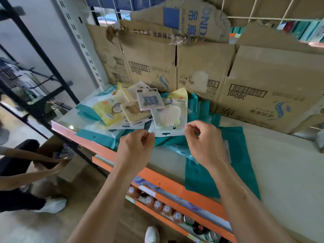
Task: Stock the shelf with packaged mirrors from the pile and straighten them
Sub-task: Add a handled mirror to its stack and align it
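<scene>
A loose pile of packaged mirrors (133,106) lies on the shelf top (280,163), in yellow, white and teal wrappers. At the pile's near edge is a clear-and-white package with a pale mirror (168,120) inside. My left hand (138,146) pinches its near left corner and my right hand (205,142) pinches its near right corner, fingers curled. More teal packages (219,172) lie flat under and to the right of my right hand.
Brown cardboard boxes (254,95) line the back of the shelf. The orange shelf edge (157,178) runs diagonally, with bottles (157,204) on the lower shelf. A black rack (43,67) stands left. Another person's arms (29,165) and shoe are at lower left.
</scene>
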